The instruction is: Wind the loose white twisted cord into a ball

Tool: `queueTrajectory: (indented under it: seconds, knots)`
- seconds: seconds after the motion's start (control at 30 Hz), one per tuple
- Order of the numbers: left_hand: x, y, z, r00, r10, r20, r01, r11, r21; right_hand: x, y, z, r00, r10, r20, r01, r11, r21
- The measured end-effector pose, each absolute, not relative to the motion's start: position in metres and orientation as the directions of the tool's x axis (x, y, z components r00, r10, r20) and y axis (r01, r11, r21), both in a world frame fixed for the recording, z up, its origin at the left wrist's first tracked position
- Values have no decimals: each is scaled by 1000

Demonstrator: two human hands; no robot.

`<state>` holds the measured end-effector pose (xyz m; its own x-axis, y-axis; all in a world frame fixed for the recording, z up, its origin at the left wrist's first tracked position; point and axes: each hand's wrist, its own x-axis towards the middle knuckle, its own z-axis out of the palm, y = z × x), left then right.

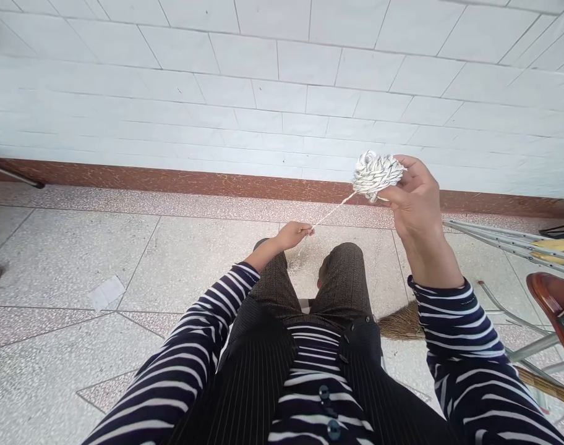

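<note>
A bundle of white rope (377,175) with dark flecks is wound into a compact, thick coil. My right hand (416,191) grips it from the right side, thumb below and fingers behind, raised in front of the wall. From the bundle's lower left a single strand runs down to my left hand (295,235), which pinches it above my knees. The strand looks taut between the two hands. Below the left hand a thin, frayed end hangs faintly between my knees.
A white tiled wall (291,99) with a reddish-brown skirting stands ahead. A broom head (400,321) lies by my right side. Metal crutches (509,241) and a brown seat (548,296) are at the right. A paper scrap (107,293) lies on the floor at left.
</note>
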<state>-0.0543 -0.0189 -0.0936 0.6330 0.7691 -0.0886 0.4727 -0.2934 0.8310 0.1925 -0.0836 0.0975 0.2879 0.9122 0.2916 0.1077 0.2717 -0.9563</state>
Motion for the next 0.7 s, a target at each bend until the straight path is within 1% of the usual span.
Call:
queueTrajectory:
  seconds: [0.07, 0.1, 0.17, 0.23, 0.3, 0.33, 0.47, 0.57, 0.63, 0.7]
  knots:
    - [-40, -9, -85, 582, 813, -24, 506, -339, 793, 182, -88, 101, 247, 920, 304, 112, 284, -952]
    - [-31, -7, -79, 561, 828, 26, 479, -350, 805, 177, -89, 102, 220, 927, 304, 123, 282, -951]
    - [-12, -10, -63, 545, 831, 114, 323, -334, 885, 168, -92, 104, 162, 945, 285, 150, 262, -953]
    - [5, -19, -46, 567, 808, 163, 96, -261, 961, 162, -92, 104, 124, 960, 253, 155, 233, -960]
    - [16, -33, -32, 578, 796, 180, -73, -169, 983, 160, -90, 105, 132, 961, 242, 143, 223, -964]
    - [18, -41, -27, 574, 800, 178, -115, -136, 984, 160, -89, 106, 149, 956, 254, 151, 232, -961]
    - [11, -66, -24, 590, 800, 108, -122, -44, 992, 174, -79, 111, 259, 896, 360, 297, 280, -913]
    - [-4, -70, -33, 667, 743, 57, -138, 48, 989, 188, -74, 108, 292, 886, 360, 372, 241, -897]
    - [-13, -63, -39, 713, 700, 32, -109, 66, 992, 192, -74, 105, 288, 898, 332, 352, 224, -909]
    - [-19, -51, -43, 718, 696, -6, -6, 14, 1000, 190, -77, 101, 273, 921, 276, 260, 206, -943]
